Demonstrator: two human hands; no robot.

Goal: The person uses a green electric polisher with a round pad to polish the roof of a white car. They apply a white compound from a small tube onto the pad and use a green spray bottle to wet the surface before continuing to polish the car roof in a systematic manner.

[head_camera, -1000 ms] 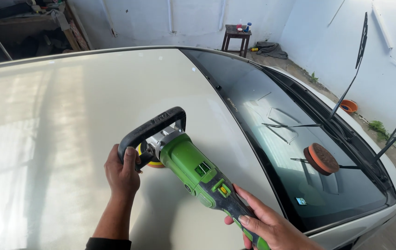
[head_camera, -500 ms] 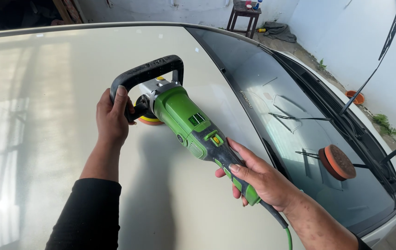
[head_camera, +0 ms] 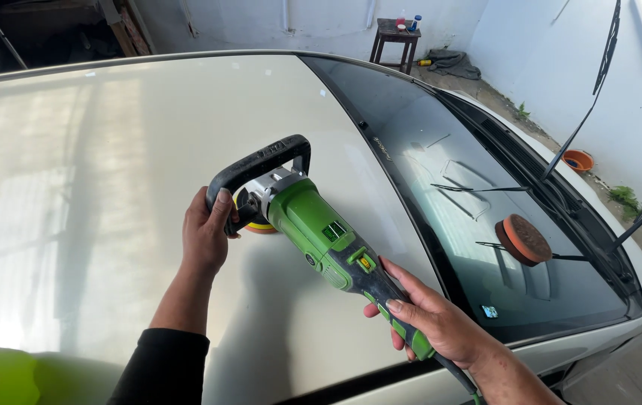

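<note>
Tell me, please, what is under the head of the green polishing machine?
Under the green polisher only an edge of a yellow-orange pad shows, lying on the car roof. The machine body and the left hand cover most of the pad, so its face is hidden.

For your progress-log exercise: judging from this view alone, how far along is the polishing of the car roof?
Done: the roof already shines, though polished and unpolished areas cannot be told apart. In hand: the left hand grips the loop handle and the right hand the rear grip of the green polisher, its pad on the roof near the windscreen. Left: unclear; a spare orange pad lies on the glass.
</note>
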